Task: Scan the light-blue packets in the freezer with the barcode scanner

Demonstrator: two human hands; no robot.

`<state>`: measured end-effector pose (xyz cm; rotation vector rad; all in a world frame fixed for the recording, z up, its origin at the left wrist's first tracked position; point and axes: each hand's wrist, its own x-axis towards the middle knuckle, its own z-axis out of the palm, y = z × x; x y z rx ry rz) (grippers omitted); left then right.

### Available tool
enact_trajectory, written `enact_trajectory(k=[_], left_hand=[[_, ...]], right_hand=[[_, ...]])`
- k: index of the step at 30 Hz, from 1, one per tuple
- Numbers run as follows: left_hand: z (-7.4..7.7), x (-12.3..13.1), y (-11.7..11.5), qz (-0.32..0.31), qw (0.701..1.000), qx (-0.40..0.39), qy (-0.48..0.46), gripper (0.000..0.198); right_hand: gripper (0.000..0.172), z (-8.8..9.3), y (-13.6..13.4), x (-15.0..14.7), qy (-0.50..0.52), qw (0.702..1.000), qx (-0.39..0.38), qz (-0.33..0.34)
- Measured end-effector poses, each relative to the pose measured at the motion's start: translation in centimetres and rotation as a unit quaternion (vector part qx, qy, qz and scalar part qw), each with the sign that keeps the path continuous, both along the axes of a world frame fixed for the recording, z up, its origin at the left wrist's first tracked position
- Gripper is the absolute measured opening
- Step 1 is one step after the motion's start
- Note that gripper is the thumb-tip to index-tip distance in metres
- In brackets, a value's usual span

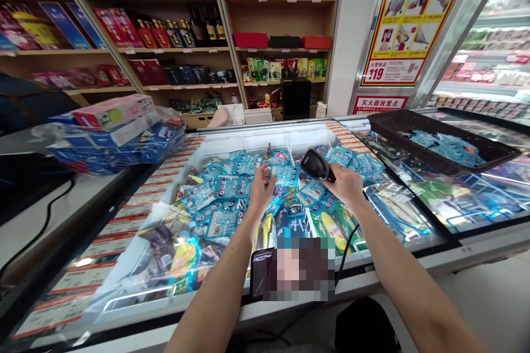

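Scanner (317,165) in R hand (348,183) | blue pkt (285,175) in L hand (261,183) | both well in from freezer (459,253) near edge

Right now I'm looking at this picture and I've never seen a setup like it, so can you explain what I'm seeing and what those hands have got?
There is no robot here. One camera, worn on a person's head, looks forward and down, so the two bare arms belong to the wearer. The left hand holds a small blue packet. The right hand grips a black handheld scanner by its handle, its head towards that packet. Many similar blue packets lie spread over the clear top of a display case, with other packaged goods visible below. Further right, a dark tray holds more. Shelves of boxes and bottles stand behind.
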<state>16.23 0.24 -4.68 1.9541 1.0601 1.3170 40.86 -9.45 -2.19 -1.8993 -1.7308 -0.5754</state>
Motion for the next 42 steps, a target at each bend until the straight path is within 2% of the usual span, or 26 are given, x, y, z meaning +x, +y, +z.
enact_trajectory(k=[3, 9, 12, 18, 22, 25, 30, 34, 36, 38, 42], left_hand=[[-0.3, -0.1, 0.4, 0.041, 0.997, -0.024, -0.056, 0.037], [0.0, -0.4, 0.2, 0.049, 0.991, -0.03, -0.118, 0.041], [0.2, -0.6, 0.1, 0.067, 0.991, -0.023, -0.116, 0.046], [0.4, -0.7, 0.1, 0.092, 0.995, 0.022, -0.041, 0.037], [0.5, -0.7, 0.0, 0.154, 0.985, 0.077, -0.021, 0.058], [0.6, -0.8, 0.0, 0.183, 0.977, 0.108, -0.026, 0.064], [0.3, -1.0, 0.3, 0.137, 0.983, 0.061, -0.106, 0.079], [-0.2, -1.2, 1.0, 0.108, 0.986, -0.007, -0.126, 0.059], [-0.1, -1.2, 1.0, 0.103, 0.99, 0.004, -0.095, 0.045], [0.3, -1.2, 0.6, 0.102, 0.993, 0.041, -0.052, 0.038], [1.2, -1.1, -0.3, 0.098, 0.991, 0.095, 0.018, 0.045]], right_hand=[[0.038, -0.1, 0.1, 0.0, -0.003, 1.0, 0.021, 0.002], [0.038, -0.4, 0.2, -0.1, -0.007, 0.998, 0.061, 0.022], [0.036, -0.5, 0.3, -0.1, -0.007, 0.997, 0.066, 0.026], [0.035, -0.5, 0.3, 0.0, -0.008, 0.997, 0.075, 0.025], [0.037, -0.4, 0.2, 0.0, -0.008, 0.996, 0.08, 0.027], [0.037, -0.4, 0.2, 0.0, -0.008, 0.996, 0.08, 0.034], [0.036, -0.4, 0.2, -0.1, -0.012, 0.995, 0.084, 0.061], [0.035, -0.3, 0.1, -0.2, -0.014, 0.992, 0.092, 0.086], [0.035, -0.3, 0.1, -0.2, -0.016, 0.992, 0.089, 0.089], [0.035, -0.3, 0.1, -0.2, -0.017, 0.992, 0.085, 0.091], [0.034, -0.3, 0.1, -0.3, -0.024, 0.99, 0.08, 0.11]])
